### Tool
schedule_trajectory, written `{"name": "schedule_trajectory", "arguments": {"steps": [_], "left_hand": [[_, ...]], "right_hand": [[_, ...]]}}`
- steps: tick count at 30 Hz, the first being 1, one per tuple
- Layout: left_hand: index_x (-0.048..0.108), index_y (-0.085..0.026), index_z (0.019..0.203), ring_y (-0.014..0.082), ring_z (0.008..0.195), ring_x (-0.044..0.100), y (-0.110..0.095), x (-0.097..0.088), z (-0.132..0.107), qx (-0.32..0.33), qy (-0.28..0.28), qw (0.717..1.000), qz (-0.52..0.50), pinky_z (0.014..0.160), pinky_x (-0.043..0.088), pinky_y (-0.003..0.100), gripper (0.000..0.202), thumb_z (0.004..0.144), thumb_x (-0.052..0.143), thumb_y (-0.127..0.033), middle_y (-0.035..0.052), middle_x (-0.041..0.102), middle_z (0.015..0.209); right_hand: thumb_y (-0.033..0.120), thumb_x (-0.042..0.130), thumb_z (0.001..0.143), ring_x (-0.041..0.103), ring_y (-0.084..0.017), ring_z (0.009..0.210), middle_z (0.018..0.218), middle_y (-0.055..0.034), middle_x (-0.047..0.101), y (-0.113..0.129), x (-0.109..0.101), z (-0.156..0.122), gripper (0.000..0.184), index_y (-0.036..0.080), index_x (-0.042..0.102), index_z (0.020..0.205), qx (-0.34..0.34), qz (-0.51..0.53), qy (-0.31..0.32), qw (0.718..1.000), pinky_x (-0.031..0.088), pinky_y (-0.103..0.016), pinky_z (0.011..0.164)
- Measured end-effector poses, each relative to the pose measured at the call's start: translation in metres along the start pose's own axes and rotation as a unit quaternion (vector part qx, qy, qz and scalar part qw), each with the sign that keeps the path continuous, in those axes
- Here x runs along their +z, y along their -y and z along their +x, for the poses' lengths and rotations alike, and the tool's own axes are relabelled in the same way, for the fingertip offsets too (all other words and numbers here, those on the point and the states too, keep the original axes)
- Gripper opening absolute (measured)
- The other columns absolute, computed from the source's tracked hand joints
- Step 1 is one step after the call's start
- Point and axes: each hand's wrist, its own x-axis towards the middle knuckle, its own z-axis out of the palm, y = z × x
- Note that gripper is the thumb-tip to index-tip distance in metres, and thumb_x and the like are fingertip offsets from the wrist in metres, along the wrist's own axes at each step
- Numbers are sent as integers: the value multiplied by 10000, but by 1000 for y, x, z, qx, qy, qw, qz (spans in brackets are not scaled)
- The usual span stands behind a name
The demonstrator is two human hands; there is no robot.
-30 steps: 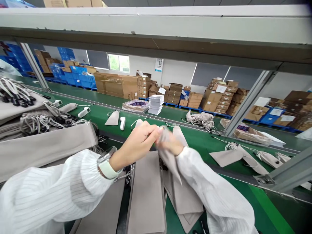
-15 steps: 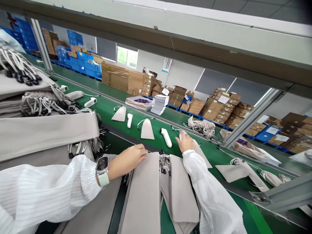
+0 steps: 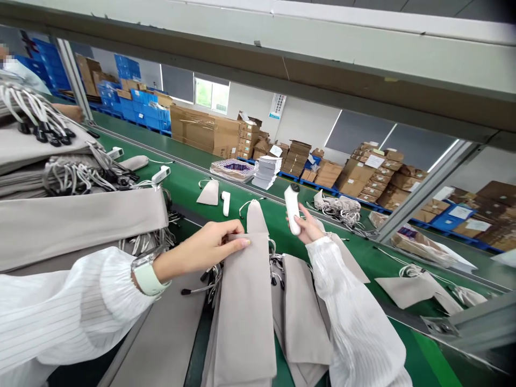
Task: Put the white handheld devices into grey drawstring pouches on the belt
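Note:
My left hand (image 3: 220,242) pinches the top edge of a beige drawstring pouch (image 3: 245,317), thumb on the front. This pouch lies uppermost on a stack, with white cords and black cord ends at its top. Raised above the green belt, my right hand (image 3: 308,224) is closed around a white handheld device with a black tip (image 3: 292,208), tip upward. Another stack of pouches (image 3: 307,312) lies just right of the pinched one. Beyond my left hand, a filled-looking pouch (image 3: 257,217) rests on the belt, and a second white device (image 3: 226,203) lies farther left.
Piled pouches with tangled cords (image 3: 80,209) crowd the left side. A metal shelf beam (image 3: 258,59) crosses overhead, with a slanted post (image 3: 423,188) at right. Across the belt (image 3: 185,188) are a paper stack (image 3: 266,172) and a basket (image 3: 231,169). A person's sleeve (image 3: 26,75) shows far left.
My right hand has picked the white device up off the belt and raised it. My left hand now pinches the pouch's top edge and has lifted it slightly.

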Motion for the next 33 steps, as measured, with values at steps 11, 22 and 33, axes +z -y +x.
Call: {"name": "schedule_trajectory", "arguments": {"steps": [11,22,33], "left_hand": [[445,-164,723,114,680,427,-28,17,5,118,41,992,37,636,355,218,253,860,294,-313,1,431,778],[462,-169,768,125,687,430,-29,15,27,68,-173,974,126,609,344,221,216,829,358,-349,7,423,791],[453,-168,686,71,408,210,-49,6,0,-70,-79,985,-139,374,177,177,322,829,316,-421,-55,221,497]], "right_hand": [[354,599,663,595,-122,702,804,60,545,84,72,-69,636,416,204,1157,-133,164,64,975,492,-298,624],[635,123,756,451,-89,434,526,1,484,62,77,-72,639,172,560,806,-83,-153,164,971,362,-206,434],[525,353,734,272,-46,323,521,31,520,29,39,-34,404,178,509,870,-44,-128,136,981,222,-176,344]]}}
